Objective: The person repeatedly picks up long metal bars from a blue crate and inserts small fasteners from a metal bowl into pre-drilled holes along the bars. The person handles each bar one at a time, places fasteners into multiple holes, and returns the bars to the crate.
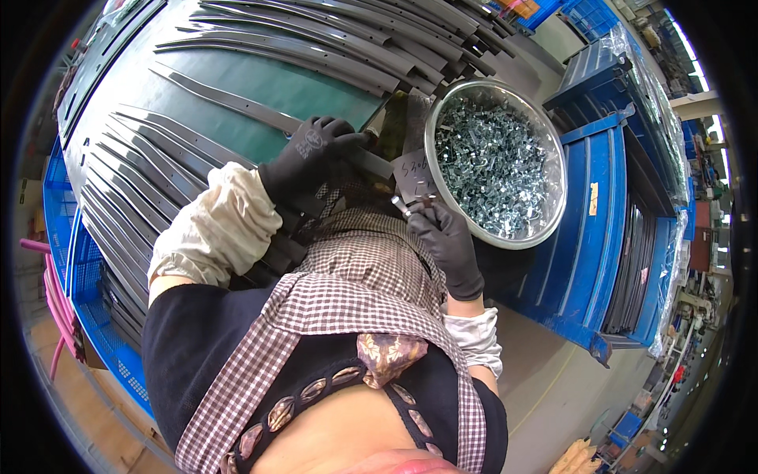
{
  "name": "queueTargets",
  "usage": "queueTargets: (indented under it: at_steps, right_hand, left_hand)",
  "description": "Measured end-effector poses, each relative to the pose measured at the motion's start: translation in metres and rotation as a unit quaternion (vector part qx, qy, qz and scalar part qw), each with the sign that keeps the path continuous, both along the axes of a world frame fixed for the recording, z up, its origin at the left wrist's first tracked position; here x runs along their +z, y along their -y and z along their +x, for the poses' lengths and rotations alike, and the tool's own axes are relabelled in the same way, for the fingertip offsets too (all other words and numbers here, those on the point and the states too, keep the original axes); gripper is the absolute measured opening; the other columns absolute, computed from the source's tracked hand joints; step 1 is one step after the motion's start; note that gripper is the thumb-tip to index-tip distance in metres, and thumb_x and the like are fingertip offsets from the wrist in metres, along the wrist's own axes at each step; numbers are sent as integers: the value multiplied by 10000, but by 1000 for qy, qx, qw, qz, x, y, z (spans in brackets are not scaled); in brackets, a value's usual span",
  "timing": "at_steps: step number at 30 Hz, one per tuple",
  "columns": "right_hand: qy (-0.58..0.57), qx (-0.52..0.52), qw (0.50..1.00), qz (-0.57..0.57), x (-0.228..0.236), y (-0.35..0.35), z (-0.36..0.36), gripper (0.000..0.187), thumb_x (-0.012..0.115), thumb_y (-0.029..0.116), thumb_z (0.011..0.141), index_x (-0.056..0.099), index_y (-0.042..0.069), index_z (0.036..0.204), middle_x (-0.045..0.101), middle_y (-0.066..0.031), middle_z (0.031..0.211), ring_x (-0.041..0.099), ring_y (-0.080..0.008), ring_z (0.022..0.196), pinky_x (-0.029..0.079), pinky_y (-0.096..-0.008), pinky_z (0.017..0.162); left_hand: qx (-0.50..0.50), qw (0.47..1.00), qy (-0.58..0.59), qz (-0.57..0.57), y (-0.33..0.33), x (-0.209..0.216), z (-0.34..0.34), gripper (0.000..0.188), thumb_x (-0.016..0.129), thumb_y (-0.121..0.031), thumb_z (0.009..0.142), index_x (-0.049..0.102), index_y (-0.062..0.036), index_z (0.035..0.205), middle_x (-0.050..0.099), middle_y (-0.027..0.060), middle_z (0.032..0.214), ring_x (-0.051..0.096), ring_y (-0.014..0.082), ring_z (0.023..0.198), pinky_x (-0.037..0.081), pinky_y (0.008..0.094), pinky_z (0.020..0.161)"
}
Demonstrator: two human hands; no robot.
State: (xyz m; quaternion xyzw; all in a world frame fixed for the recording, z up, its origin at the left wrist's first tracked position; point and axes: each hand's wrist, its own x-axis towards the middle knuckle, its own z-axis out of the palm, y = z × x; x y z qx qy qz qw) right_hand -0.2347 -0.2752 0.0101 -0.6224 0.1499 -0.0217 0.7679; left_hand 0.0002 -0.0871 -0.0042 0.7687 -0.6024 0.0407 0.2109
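In the head view, take the one round steel bowl (553, 158) as your landmark: it is heaped with small silvery metal clips (493, 162), far too many to count. You have two hands in view, both in black gloves. Your left hand (312, 162) lies to the left of the bowl, curled down with its fingers narrowed onto one long dark metal strip (237, 101) that runs diagonally across the green bench top (308, 83) toward the bowl's near-left rim; the fingertips press the strip close to that rim. Your right hand (446, 237) sits just below the bowl's near rim, fingers pinched tight on one small silvery clip (404, 207), held at the strip's end next to a small grey card (416, 170) that leans against the bowl. Farther from the bowl, to its left, one fanned stack of dark curved strips (134, 170) spreads across the bench, more than ten in the fan, and a second stack (332, 35) lies beyond the bowl toward the top edge, again roughly ten or more; exact numbers cannot be told where they overlap. To the right of the bowl stands one blue metal rack (588, 237) with more dark strips stood on edge inside it. Left of the bench, well away from the bowl, you see one blue plastic crate (87, 296).
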Motion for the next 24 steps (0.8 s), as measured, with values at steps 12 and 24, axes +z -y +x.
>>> queueTargets:
  at_steps: [12,24]
  right_hand:
    - [-7,-38,999,30,2,0,-11,94,627,34,974,675,-16,1037,635,26,843,546,-38,754,447,-204,713]
    - [-26,50,998,14,5,-25,-4,98,613,60,989,653,-16,1035,568,75,841,461,-6,742,386,-189,668]
  left_hand:
    - [-64,995,60,-48,23,-12,42,351,736,-219,834,675,-183,1179,674,66,1155,619,292,1156,469,442,962]
    - [-197,978,63,0,-7,9,-54,357,718,-277,830,686,-127,1152,621,10,762,614,193,660,476,347,623]
